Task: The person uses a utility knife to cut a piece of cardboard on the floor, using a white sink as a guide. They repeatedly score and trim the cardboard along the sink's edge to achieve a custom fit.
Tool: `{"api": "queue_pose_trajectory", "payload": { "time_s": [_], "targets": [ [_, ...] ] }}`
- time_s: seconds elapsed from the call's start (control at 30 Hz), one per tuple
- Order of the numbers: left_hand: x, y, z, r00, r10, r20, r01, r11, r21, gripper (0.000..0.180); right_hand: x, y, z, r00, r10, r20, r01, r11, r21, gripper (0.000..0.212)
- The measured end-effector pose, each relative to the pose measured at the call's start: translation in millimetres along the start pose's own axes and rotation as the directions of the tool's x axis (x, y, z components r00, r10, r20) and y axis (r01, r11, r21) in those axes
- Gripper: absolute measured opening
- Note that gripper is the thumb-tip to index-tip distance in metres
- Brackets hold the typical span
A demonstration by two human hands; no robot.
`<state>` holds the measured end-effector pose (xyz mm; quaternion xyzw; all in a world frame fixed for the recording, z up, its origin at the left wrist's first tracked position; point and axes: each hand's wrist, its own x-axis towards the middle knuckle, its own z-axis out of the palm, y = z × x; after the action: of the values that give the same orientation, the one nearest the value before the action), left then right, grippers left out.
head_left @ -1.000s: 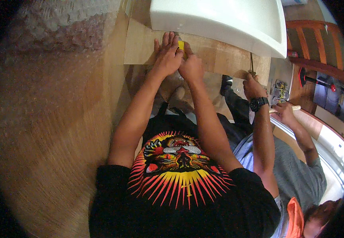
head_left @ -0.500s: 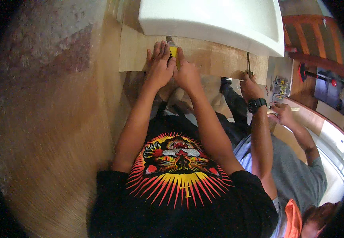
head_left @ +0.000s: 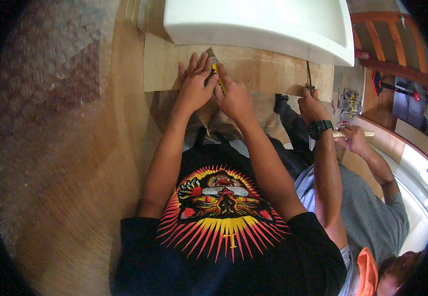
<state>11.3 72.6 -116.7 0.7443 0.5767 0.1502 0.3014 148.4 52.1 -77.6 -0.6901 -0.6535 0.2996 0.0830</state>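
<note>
My right hand (head_left: 234, 98) is closed around the yellow and black handle of a bladed hand tool (head_left: 220, 83), its index finger stretched along it. The tool's short metal blade points away from me over a pale wooden board (head_left: 162, 64); whether its tip touches the wood I cannot tell. Close against the tool on its left, my left hand (head_left: 194, 86) rests with fingers stretched out on the board, its thumb near the handle. Just beyond my fingertips stands a white sink-like basin (head_left: 253, 24), overlapping the board.
At my right a co-worker's watch-wearing arm (head_left: 320, 129) reaches to the board, holding a thin-shafted tool (head_left: 309, 74) under the basin. Their other hand (head_left: 356, 140) grips a pale stick. A red and black clamp (head_left: 396, 92) lies farther right. Brown wood surface (head_left: 76, 197) fills the left.
The view has shifted slightly, with the basin and board a little farther left. My tool now leans more, its handle lower and to the right. The co-worker's hands have barely moved.
</note>
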Motion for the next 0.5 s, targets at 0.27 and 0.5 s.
{"api": "queue_pose_trajectory", "payload": {
  "time_s": [0.27, 0.5],
  "targets": [
    [9, 8, 8, 0.999, -0.036, 0.025, 0.033, 0.992, 0.119, 0.051, 11, 1, 1, 1.000, 0.005, 0.021, -0.005, 1.000, -0.012, 0.062],
    [12, 6, 7, 0.997, -0.047, -0.057, 0.052, 0.995, 0.087, 0.051, 16, 7, 1, 0.995, -0.016, 0.093, 0.028, 0.992, -0.123, 0.059]
  ]
}}
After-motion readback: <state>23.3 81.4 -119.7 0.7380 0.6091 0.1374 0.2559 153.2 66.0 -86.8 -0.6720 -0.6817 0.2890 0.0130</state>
